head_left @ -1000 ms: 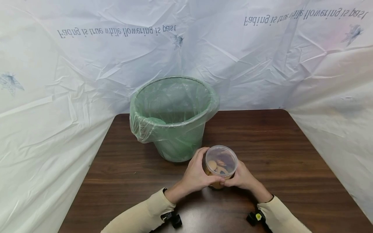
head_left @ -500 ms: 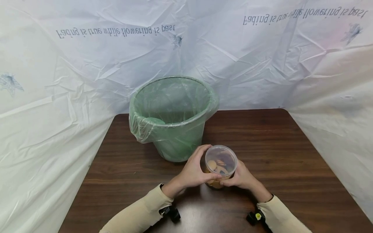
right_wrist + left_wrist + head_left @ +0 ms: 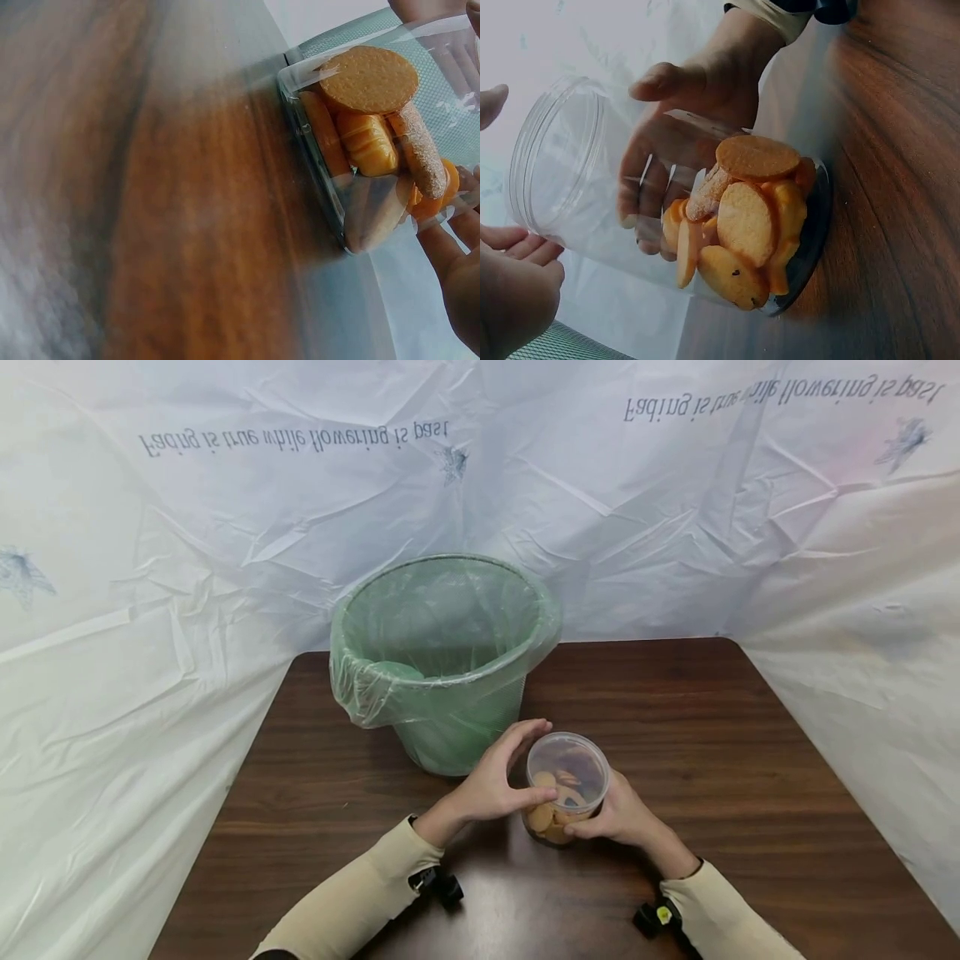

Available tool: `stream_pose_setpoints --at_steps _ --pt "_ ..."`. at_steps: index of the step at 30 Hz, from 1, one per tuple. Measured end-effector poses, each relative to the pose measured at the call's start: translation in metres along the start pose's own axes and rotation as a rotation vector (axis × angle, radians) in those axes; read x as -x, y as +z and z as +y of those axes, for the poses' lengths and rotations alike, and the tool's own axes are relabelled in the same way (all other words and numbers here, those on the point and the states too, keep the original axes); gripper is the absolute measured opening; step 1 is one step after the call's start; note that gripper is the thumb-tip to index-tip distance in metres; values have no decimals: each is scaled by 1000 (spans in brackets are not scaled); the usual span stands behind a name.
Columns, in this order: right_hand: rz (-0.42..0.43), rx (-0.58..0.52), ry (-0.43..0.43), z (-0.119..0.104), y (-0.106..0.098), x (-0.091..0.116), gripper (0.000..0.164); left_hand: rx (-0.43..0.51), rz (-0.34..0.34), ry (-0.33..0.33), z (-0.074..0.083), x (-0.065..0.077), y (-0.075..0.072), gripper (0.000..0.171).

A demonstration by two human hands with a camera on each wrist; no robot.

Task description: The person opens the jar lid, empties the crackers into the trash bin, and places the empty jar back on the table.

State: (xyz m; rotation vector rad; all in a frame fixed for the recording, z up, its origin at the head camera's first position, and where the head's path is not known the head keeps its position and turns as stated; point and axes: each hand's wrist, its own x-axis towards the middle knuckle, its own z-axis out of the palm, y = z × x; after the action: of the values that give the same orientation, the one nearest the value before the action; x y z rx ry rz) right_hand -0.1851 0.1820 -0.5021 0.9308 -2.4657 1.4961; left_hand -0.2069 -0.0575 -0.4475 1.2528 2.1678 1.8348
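A clear plastic jar of biscuits stands upright on the table, in front of the bin. Round and finger-shaped biscuits fill its lower part, and ridges circle its transparent top. I cannot tell whether a lid is on. My right hand grips the jar's right side, thumb at the front, fingers behind it in the left wrist view. My left hand hovers around the upper left of the jar, thumb and fingers spread. In the left wrist view, that thumb and the fingers flank the jar's rim, apparently apart from it.
Behind and left of the jar stands a mesh bin lined with a green translucent bag, which folds over its rim. A dark wooden table carries everything. White printed sheeting hangs around the back and sides.
My left hand has loosened from the jar and moved up and away, its thumb drawing apart from the right thumb. The right hand and jar have barely moved.
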Motion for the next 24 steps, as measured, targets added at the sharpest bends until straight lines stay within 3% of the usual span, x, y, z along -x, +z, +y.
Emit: stream_pose_setpoints --at_steps 3,6,10,24 --pt "-9 -18 10 -12 -2 -2 100 34 -26 4 10 -3 -2 81" --pt "-7 -32 7 -10 -2 -2 100 70 -48 17 7 -5 -3 77" --pt "7 -31 -11 8 0 2 101 117 -87 52 -10 -6 -4 75" --pt "-1 -41 -11 9 1 2 105 232 -167 92 -21 -10 -9 65"
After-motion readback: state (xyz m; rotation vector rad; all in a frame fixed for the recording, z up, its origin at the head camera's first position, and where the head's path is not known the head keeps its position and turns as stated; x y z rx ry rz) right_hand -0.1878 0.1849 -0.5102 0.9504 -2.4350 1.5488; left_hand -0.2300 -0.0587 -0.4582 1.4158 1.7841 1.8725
